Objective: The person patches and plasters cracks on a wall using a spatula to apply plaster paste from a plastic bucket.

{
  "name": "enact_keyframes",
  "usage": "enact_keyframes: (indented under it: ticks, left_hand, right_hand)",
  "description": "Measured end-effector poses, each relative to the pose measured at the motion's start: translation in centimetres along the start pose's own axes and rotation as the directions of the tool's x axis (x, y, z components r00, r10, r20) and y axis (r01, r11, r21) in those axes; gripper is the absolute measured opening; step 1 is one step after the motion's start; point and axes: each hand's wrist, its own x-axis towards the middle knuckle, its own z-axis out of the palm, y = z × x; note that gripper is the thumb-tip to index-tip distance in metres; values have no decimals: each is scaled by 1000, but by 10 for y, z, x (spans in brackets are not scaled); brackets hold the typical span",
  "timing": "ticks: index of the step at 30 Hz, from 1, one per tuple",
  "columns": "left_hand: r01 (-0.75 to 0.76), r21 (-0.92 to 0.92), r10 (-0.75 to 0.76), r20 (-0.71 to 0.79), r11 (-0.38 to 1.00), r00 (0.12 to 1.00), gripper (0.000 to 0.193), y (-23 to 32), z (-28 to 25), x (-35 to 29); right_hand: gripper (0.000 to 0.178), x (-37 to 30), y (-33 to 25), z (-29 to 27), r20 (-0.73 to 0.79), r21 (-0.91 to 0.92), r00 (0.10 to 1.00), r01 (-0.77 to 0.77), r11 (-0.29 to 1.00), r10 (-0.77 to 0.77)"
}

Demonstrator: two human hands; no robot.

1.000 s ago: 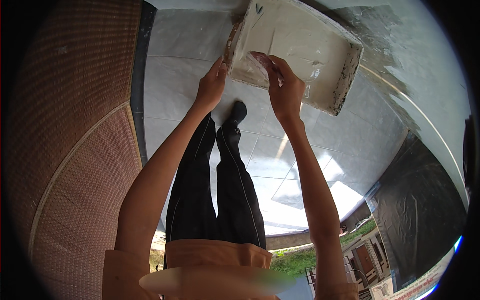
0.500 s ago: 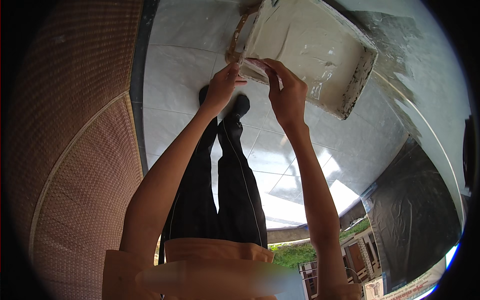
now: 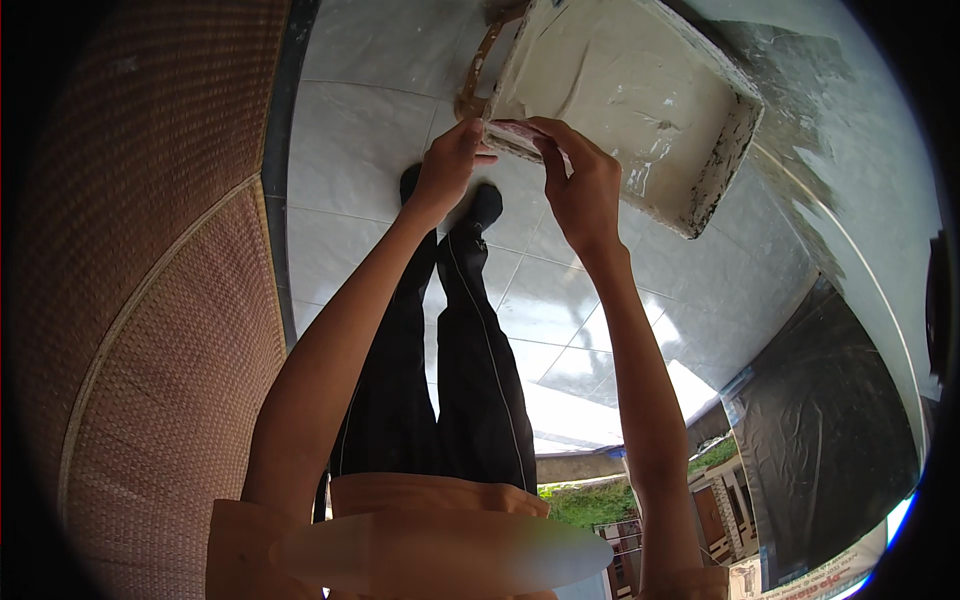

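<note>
Both hands pinch a small pinkish flat piece [image 3: 515, 137] at the near edge of the plaster-smeared tray [image 3: 640, 110]: left hand [image 3: 447, 165] and right hand [image 3: 580, 185] closed on it; seemingly mid-handling; a steady two-handed hold matters next.

Just beyond the fingers [image 3: 553, 150], the white plaster-smeared tray [image 3: 640, 90] blocks the way. Below them, pale floor tiles [image 3: 360, 170] lie open except for 2 black-trousered legs [image 3: 470, 350]. Leftward, a woven wall [image 3: 130, 250] closes off passage.
</note>
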Motion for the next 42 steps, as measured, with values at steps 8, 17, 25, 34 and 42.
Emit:
enact_keyframes:
  ticks: [8, 17, 25, 34, 42]
  left_hand:
    - [38, 81, -40, 23, 996, 999, 55, -8, -12, 0]
    - [32, 336, -22, -36, 941, 999, 55, 3, -30, 5]
    - [-341, 522, 441, -76, 782, 894, 50, 99, -28, -4]
    - [-657, 732, 879, 177, 183, 442, 41, 289, 15, -49]
    - [-734, 629, 940, 338, -258, -41, 42, 466, 78, -135]
  right_hand:
    - [24, 12, 2, -9, 67, 51, 998, -12, 999, 9]
    - [37, 68, 42, -44, 459, 397, 842, -480, 782, 284]
    - [41, 56, -36, -110, 248, 841, 918, -362, 401, 309]
    - [33, 54, -187, -248, -92, 968, 972, 36, 248, 218]
    - [26, 23, -298, -372, -324, 926, 945, 306, 221, 48]
